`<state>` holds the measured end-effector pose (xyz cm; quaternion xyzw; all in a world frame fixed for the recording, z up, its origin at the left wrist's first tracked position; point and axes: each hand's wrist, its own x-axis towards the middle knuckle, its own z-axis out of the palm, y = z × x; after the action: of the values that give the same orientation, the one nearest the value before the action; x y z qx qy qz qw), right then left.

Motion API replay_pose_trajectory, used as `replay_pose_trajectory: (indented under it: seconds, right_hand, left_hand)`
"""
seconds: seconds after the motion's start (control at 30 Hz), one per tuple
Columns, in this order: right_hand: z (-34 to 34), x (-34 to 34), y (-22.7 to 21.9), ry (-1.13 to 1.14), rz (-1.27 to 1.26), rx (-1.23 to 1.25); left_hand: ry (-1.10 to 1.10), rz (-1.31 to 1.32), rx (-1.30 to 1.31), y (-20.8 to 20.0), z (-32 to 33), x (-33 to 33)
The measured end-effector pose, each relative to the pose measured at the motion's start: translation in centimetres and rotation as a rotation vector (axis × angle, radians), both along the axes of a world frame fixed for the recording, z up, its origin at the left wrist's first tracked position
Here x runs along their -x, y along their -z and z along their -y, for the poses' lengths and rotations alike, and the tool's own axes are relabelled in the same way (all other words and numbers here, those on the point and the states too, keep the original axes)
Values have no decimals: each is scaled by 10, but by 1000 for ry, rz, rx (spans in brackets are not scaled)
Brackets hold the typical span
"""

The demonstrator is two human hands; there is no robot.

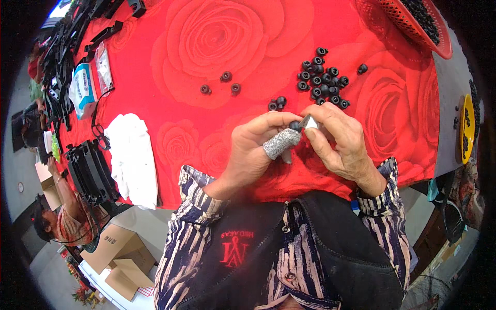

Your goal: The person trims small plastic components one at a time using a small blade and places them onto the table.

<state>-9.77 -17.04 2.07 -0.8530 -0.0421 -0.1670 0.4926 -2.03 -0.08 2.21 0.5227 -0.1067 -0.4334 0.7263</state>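
Observation:
Between its fingertips my left hand pinches a small round black rubber-like part. A grey speckled sleeve covers its thumb. My right hand is closed on a small blade with a white grip, its tip against the black part. Just beyond my fingers lie a few loose black parts of the same kind. A pile of several more sits past my right hand, with one stray part beside it. Three others form a loose group farther left.
A red rose-patterned cloth covers the table. At left are a white cloth, a tissue pack and black plastic frames. A red basket and yellow tray stand right. Another person sits at left.

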Motion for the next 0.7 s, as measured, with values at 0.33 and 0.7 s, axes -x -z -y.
replay_pose_trajectory:
  seconds: [0.33,0.7]
  right_hand:
    - [-1,0,-2,-1,-42,-25]
    - [-2,1,2,-15,1,-4]
  left_hand:
    - [-14,-63,33,7,-1,0]
    - [-31,-74,40,7,1,1]
